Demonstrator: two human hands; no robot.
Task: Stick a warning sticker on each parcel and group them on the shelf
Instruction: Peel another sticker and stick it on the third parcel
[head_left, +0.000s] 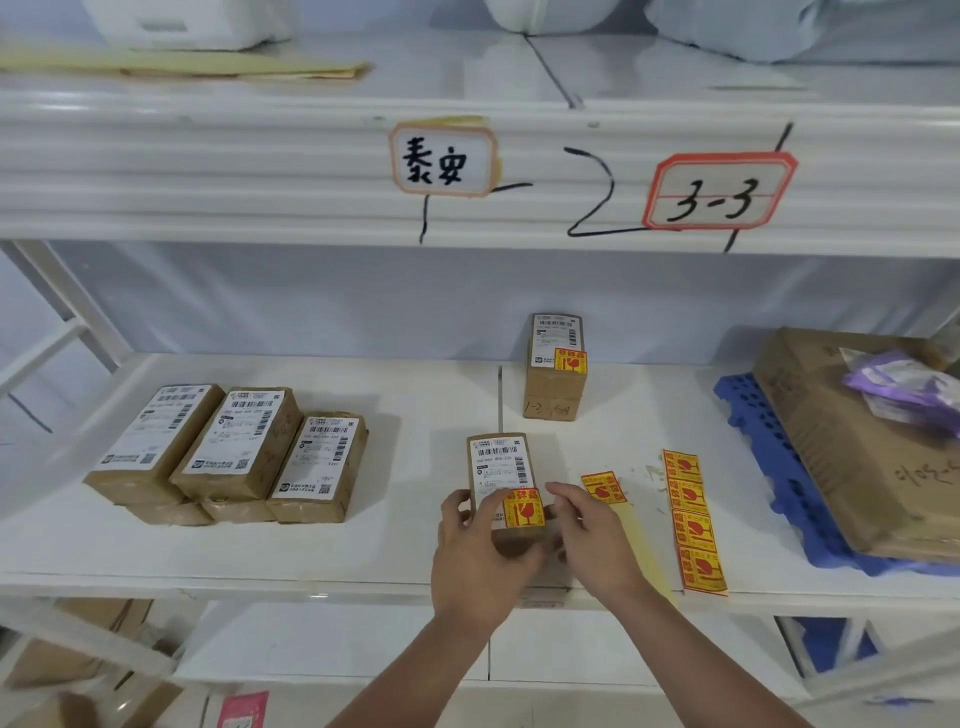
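Unstickered parcels (239, 441): three side by side, left of centre on the shelf (405, 405).
Left hand (475, 551): fingers curled round the near left edge of the held parcel (500, 467), lower centre.
Warning sticker (523, 508): on that parcel's near end.
Right hand (589, 530): fingers at the sticker's right edge; pressing or pinching, cannot tell.
Stickered parcel (556, 374): behind, apart.
Sticker strip (693, 519): flat, right of the hands.

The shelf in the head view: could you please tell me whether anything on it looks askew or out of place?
One warning sticker lies alone and tilted on the shelf, apart from the strip of four stickers and stuck to no parcel. Otherwise nothing stands out.
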